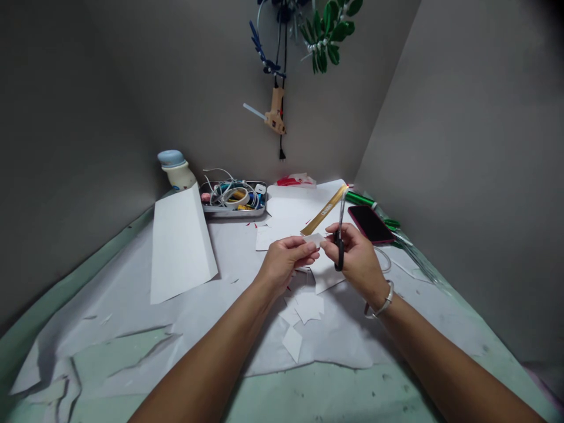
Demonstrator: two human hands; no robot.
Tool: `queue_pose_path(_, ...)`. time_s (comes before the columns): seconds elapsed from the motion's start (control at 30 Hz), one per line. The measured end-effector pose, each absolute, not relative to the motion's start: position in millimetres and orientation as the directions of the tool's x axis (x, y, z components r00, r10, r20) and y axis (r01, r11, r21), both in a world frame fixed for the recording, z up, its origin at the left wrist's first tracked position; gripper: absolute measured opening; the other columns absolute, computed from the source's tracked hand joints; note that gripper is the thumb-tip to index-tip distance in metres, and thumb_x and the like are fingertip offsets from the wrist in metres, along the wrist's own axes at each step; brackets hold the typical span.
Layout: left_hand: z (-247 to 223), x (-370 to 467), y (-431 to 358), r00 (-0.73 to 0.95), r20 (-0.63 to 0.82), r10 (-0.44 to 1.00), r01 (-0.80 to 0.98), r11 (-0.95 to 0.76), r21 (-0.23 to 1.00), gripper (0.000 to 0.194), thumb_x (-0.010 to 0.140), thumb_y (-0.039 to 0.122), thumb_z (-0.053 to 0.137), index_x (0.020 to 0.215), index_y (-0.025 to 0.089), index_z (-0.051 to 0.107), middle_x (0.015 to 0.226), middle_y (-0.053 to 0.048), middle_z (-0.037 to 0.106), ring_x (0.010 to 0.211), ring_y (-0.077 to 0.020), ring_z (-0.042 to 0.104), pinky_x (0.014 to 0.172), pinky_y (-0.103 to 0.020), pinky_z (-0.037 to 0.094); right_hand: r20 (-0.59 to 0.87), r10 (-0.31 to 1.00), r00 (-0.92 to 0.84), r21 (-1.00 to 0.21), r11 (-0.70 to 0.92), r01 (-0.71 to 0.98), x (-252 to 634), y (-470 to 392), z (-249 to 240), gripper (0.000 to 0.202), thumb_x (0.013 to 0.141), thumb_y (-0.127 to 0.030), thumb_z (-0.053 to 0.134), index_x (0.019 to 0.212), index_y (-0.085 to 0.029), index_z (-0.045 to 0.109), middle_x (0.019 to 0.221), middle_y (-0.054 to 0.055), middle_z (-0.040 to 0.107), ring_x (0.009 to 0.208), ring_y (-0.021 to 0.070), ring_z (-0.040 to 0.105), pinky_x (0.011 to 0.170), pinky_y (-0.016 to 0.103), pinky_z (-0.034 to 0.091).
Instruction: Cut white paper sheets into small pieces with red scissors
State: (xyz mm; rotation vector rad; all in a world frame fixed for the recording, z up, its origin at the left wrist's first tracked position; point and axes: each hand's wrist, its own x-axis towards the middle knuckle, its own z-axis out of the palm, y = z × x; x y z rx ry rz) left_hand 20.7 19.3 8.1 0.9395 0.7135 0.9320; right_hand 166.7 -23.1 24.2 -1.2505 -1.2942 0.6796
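Observation:
My left hand [291, 258] pinches a small piece of white paper [314, 239] between thumb and fingers. Close beside it, my right hand [355, 255] has a pair of scissors [339, 249] with black handles hooked on its fingers, the blades pointing up and away. The right thumb and fingertip also reach the paper's right edge. Below the hands lie several small cut white pieces, among them a pointed diamond-shaped piece [292, 343] and a larger jagged one [309, 306]. A gold strip [325, 211] rests on white paper just beyond the hands.
A metal tray [233, 212] of wires and tape stands at the back, beside a blue-lidded jar [177, 169]. A folded white sheet [181, 247] is at left, a phone [371, 224] and green roll [361, 198] at right. A glue gun [275, 111] hangs on the wall.

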Motion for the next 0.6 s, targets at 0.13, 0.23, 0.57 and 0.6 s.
queue_pose_path(0.13,7.9,19.9,19.8,0.482,-0.118,0.868,-0.346,0.312,0.885,0.018,0.072,0.022,0.073,0.081,0.010,0.064,0.077,-0.007,0.069,0.066,-0.0094,0.064,0.066,-0.019,0.051,0.324,0.917,0.235,-0.927,0.258,0.272,166.5,-23.0,23.5,0.025,0.071,-0.025,0.064,0.094,-0.021,0.054,0.075,-0.001,0.060,0.065,0.0130,0.055,0.062,0.026,0.045)
queue_pose_path(0.23,9.6,18.4,20.5,0.510,-0.133,0.850,-0.343,0.343,0.875,0.019,0.077,0.027,0.068,0.084,0.010,0.064,0.076,-0.009,0.070,0.066,-0.0099,0.064,0.066,-0.019,0.051,0.323,0.913,0.249,-0.928,0.254,0.272,166.3,-22.6,23.4,0.025,0.071,-0.025,0.064,0.094,-0.021,0.054,0.075,-0.001,0.060,0.065,0.0129,0.055,0.062,0.026,0.045)
queue_pose_path(0.57,11.0,20.4,17.4,0.459,-0.104,0.882,-0.315,0.271,0.909,0.025,0.064,0.025,0.078,0.082,0.012,0.067,0.077,-0.007,0.069,0.070,-0.0131,0.064,0.071,-0.026,0.049,0.337,0.908,0.248,-0.922,0.265,0.282,165.6,-22.3,19.9,0.025,0.072,-0.024,0.063,0.094,-0.020,0.054,0.076,-0.001,0.060,0.067,0.0133,0.055,0.064,0.026,0.044)
queue_pose_path(0.6,10.3,20.6,17.4,0.450,-0.101,0.887,-0.308,0.260,0.915,0.024,0.064,0.026,0.078,0.081,0.012,0.067,0.074,-0.006,0.068,0.068,-0.0122,0.063,0.069,-0.025,0.049,0.342,0.907,0.246,-0.920,0.270,0.283,164.7,-22.5,19.2,0.025,0.072,-0.024,0.063,0.094,-0.020,0.054,0.078,-0.001,0.060,0.068,0.0135,0.056,0.065,0.026,0.044)
